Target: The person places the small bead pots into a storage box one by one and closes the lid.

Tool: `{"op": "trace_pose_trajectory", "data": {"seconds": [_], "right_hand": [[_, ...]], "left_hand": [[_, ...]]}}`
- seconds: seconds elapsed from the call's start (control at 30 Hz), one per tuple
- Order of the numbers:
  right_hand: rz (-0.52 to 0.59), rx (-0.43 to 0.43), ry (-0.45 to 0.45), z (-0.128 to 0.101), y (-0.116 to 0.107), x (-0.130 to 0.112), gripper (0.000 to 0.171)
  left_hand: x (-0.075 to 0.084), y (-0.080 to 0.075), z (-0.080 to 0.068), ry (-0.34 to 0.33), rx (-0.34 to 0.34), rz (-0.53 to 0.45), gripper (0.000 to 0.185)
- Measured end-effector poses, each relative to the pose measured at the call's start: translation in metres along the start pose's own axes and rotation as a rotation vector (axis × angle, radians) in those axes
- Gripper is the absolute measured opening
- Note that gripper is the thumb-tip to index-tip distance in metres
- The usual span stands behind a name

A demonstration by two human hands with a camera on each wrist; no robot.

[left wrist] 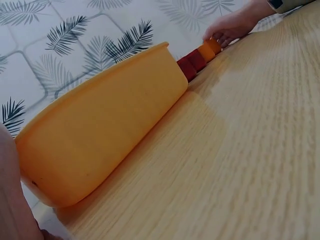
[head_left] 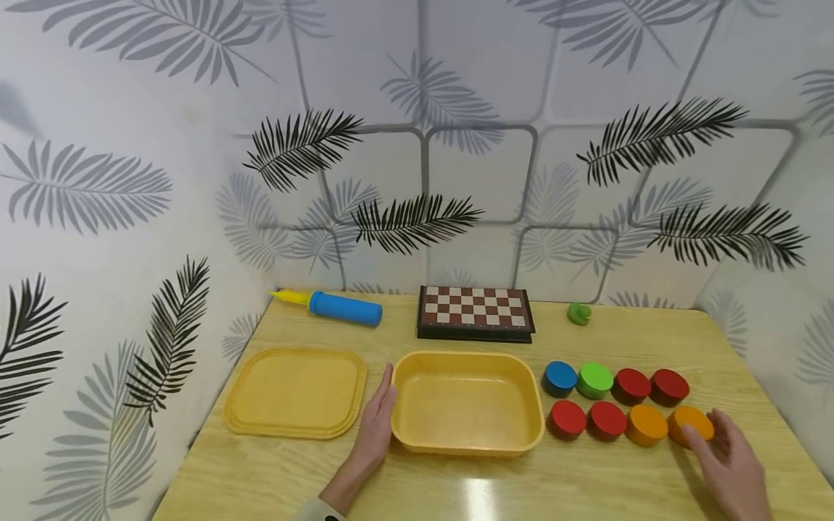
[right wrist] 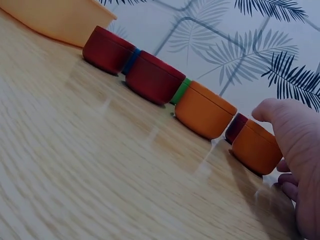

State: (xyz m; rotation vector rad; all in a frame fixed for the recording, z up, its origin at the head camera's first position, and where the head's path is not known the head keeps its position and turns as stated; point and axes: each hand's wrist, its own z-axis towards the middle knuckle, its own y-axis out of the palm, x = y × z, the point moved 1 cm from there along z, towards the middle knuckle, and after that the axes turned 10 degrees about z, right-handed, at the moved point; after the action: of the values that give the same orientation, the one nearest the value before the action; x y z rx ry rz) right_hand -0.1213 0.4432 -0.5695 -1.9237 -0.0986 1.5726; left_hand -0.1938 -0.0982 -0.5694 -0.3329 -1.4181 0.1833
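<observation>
A homelike corner, judging by leaf-print wallpaper [head_left: 469,174] and a wood-grain table [head_left: 573,485].

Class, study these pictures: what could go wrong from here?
1. The right hand is at the end orange block, close to the neighbouring orange block; a sideways move might knock that one.
2. The left hand lies along the side of the yellow tub; a push might slide it into the nearby front red block.
</observation>
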Motion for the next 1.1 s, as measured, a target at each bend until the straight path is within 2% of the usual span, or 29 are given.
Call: {"op": "trace_pose_trajectory", "data": {"seconds": [0.27,0.5,0.93,1.1], "right_hand": [[-0.061,0.014,0.096,0.0001,0.0000,-0.0004,0.101],[-0.063,0.089,0.043,0.0002,0.0017,-0.0010,0.095],[-0.028,0.136,0.102,0.0000,0.0057,-0.0019,0.092],[-0.032,0.200,0.117,-0.0020,0.0065,-0.0015,0.089]], "left_hand": [[-0.0048,0.0041,-0.0027,-0.003,0.008,0.017,0.062],[-0.0056,0.0039,-0.0021,0.029,0.017,0.011,0.061],[-0.0058,0.0024,-0.0016,0.043,0.007,0.007,0.060],[-0.0053,0.0022,-0.0024,0.040,-0.007,0.002,0.061]]}}
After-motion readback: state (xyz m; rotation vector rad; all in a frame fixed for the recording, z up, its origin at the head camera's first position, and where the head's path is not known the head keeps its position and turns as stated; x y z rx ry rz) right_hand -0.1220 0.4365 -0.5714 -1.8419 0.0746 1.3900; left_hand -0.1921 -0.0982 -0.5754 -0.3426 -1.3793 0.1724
